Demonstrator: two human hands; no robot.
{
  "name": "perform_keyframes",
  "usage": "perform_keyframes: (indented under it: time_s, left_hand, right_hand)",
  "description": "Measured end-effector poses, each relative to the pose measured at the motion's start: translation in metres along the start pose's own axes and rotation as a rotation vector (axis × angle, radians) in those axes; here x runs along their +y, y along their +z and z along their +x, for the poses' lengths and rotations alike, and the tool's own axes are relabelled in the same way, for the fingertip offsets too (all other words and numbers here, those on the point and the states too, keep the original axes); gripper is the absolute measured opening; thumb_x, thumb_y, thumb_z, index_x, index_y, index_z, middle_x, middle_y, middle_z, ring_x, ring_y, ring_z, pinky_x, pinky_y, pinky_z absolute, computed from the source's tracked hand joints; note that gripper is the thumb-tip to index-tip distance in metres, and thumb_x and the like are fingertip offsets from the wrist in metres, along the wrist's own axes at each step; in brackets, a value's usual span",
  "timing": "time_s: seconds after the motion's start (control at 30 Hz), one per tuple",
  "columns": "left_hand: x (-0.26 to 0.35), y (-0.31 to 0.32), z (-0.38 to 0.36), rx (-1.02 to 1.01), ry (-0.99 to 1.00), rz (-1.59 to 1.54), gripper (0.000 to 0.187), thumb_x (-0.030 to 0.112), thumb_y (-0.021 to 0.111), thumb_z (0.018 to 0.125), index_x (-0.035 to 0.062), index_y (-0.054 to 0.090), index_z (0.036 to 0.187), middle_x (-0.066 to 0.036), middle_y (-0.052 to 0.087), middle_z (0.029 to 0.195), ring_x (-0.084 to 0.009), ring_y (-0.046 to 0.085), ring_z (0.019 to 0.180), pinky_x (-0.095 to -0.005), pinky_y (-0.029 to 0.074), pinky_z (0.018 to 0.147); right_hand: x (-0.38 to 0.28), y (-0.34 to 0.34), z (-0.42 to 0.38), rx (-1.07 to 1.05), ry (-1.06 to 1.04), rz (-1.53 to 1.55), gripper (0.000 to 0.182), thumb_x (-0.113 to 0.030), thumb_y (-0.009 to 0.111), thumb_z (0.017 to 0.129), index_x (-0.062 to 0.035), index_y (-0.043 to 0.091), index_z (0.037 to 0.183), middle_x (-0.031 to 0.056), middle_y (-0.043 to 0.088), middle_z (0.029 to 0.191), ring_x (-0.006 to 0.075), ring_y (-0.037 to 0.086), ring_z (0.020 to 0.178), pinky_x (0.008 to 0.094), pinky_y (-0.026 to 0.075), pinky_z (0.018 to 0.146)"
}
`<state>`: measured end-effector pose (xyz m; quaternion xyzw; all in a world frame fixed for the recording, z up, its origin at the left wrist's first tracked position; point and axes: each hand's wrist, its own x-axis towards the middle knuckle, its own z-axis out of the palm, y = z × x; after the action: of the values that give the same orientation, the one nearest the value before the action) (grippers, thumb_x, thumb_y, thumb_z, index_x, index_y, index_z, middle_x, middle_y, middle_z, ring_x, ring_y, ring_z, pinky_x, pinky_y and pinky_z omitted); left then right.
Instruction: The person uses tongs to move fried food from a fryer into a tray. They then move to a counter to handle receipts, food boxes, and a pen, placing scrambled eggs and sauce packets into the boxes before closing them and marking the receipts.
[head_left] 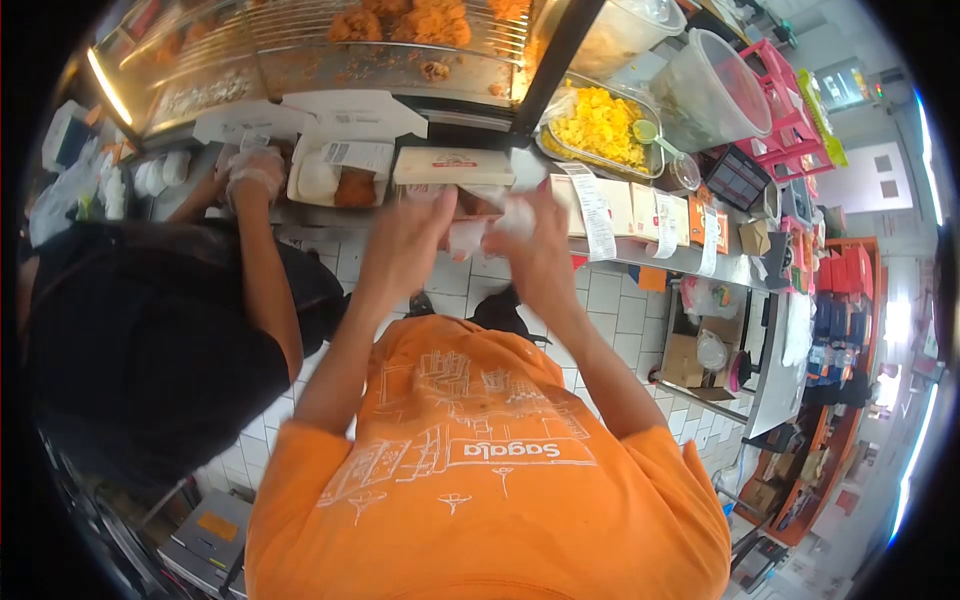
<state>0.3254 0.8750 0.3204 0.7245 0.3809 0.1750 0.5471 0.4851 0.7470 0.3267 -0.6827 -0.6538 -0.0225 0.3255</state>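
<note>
Both my hands are raised at the counter, in front of a closed white box (455, 166) with red print. My left hand (415, 225) is on the left and my right hand (535, 235) on the right; both are smeared by motion. Between them is something white and blurred (466, 238), perhaps paper or wrapping, that I cannot make out. Fingers of both hands are bent toward it, but their exact grip is unclear. To the left, an open white box (357, 155) holds a brown fried piece (355, 188) and a receipt.
A co-worker's gloved hand (256, 172) works at another open box on the left. White boxes with hanging receipts (594, 212) line the counter at right. Behind are a tray of yellow food (598, 125), a tub (708, 92) and a glass display (290, 45).
</note>
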Motion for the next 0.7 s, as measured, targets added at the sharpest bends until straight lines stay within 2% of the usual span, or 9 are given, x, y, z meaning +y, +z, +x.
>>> perform_keyframes:
  time_s: [0.03, 0.17, 0.3, 0.37, 0.4, 0.43, 0.5, 0.6, 0.7]
  left_hand:
    - [0.01, -0.001, -0.016, -0.379, -0.376, -0.085, 0.044, 0.043, 0.061, 0.095, 0.0014, 0.066, 0.109, -0.009, 0.069, 0.1, -0.0165, 0.065, 0.09, -0.0333, 0.05, 0.081]
    - [-0.014, 0.045, -0.021, -0.4, -0.488, -0.748, 0.049, 0.044, 0.054, 0.099, -0.0002, 0.062, 0.117, -0.011, 0.068, 0.108, -0.0187, 0.066, 0.091, -0.0339, 0.051, 0.084]
    - [-0.018, 0.049, -0.004, -0.274, -0.265, -1.007, 0.047, 0.03, 0.05, 0.102, -0.0006, 0.049, 0.138, -0.016, 0.067, 0.112, -0.0209, 0.064, 0.094, -0.0368, 0.053, 0.086]
    - [-0.006, 0.03, -0.002, -0.175, -0.095, -0.99, 0.049, 0.028, 0.052, 0.101, -0.0012, 0.047, 0.14, -0.014, 0.066, 0.107, -0.0193, 0.062, 0.086, -0.0373, 0.054, 0.084]
    - [-0.003, 0.023, 0.001, -0.199, -0.002, -0.993, 0.055, 0.034, 0.049, 0.102, -0.0014, 0.042, 0.143, -0.011, 0.064, 0.099, -0.0185, 0.058, 0.078, -0.0401, 0.055, 0.081]
    - [0.002, 0.016, 0.003, -0.17, -0.007, -0.996, 0.055, 0.034, 0.049, 0.102, -0.0014, 0.042, 0.143, -0.011, 0.064, 0.099, -0.0185, 0.058, 0.078, -0.0401, 0.055, 0.081]
    - [0.018, 0.004, 0.007, -0.445, 0.159, -1.217, 0.063, 0.046, 0.036, 0.104, -0.0006, 0.035, 0.147, -0.013, 0.064, 0.098, -0.0167, 0.057, 0.084, -0.0431, 0.055, 0.086]
    - [0.043, -0.009, 0.008, -0.653, 0.147, -1.387, 0.071, 0.055, 0.029, 0.103, 0.002, 0.031, 0.15, -0.014, 0.062, 0.101, -0.0177, 0.057, 0.089, -0.0476, 0.055, 0.088]
    - [0.046, -0.012, 0.01, -0.606, 0.088, -1.422, 0.072, 0.057, 0.03, 0.102, 0.0033, 0.032, 0.149, -0.014, 0.059, 0.105, -0.0188, 0.056, 0.091, -0.051, 0.054, 0.091]
  right_hand:
    - [-0.012, -0.006, -0.017, -0.116, -0.047, 0.06, 0.009, -0.007, 0.066, 0.074, -0.0089, 0.071, 0.081, 0.0144, 0.051, 0.127, 0.0375, 0.045, 0.121, 0.046, 0.043, 0.102]
    - [-0.051, -0.025, -0.036, -0.497, 0.027, 0.3, 0.012, -0.006, 0.069, 0.073, -0.0093, 0.072, 0.084, 0.0138, 0.045, 0.132, 0.0374, 0.038, 0.131, 0.0447, 0.047, 0.099]
    - [-0.037, -0.016, -0.039, -0.392, -0.133, 0.365, 0.02, -0.001, 0.069, 0.077, -0.0091, 0.069, 0.096, 0.0129, 0.05, 0.134, 0.0333, 0.043, 0.129, 0.0415, 0.048, 0.096]
    - [-0.007, -0.004, -0.042, -0.141, 0.127, 0.517, 0.029, 0.003, 0.062, 0.08, -0.0058, 0.065, 0.107, 0.0128, 0.057, 0.129, 0.0331, 0.052, 0.12, 0.0447, 0.049, 0.093]
    - [0.038, 0.02, -0.056, 0.054, 0.094, 0.278, 0.035, 0.003, 0.06, 0.083, -0.0069, 0.061, 0.117, 0.012, 0.062, 0.122, 0.033, 0.056, 0.113, 0.045, 0.046, 0.097]
    - [0.047, 0.009, -0.035, -0.123, 0.23, -0.065, 0.038, -0.004, 0.065, 0.084, -0.0082, 0.06, 0.121, 0.0129, 0.057, 0.131, 0.0327, 0.051, 0.122, 0.0465, 0.039, 0.105]
    - [0.098, 0.03, -0.039, -0.165, 0.147, -0.333, 0.045, -0.012, 0.066, 0.086, -0.012, 0.056, 0.129, 0.0137, 0.046, 0.145, 0.0363, 0.04, 0.135, 0.0515, 0.031, 0.112]
    - [0.137, 0.045, -0.05, -0.236, 0.318, -0.459, 0.055, -0.025, 0.065, 0.089, -0.0216, 0.047, 0.141, 0.0131, 0.025, 0.159, 0.0446, 0.024, 0.144, 0.0609, 0.025, 0.113]
    - [0.146, 0.046, -0.055, -0.229, 0.296, -0.487, 0.053, -0.028, 0.065, 0.09, -0.0219, 0.048, 0.14, 0.0131, 0.027, 0.159, 0.0435, 0.025, 0.144, 0.06, 0.025, 0.114]
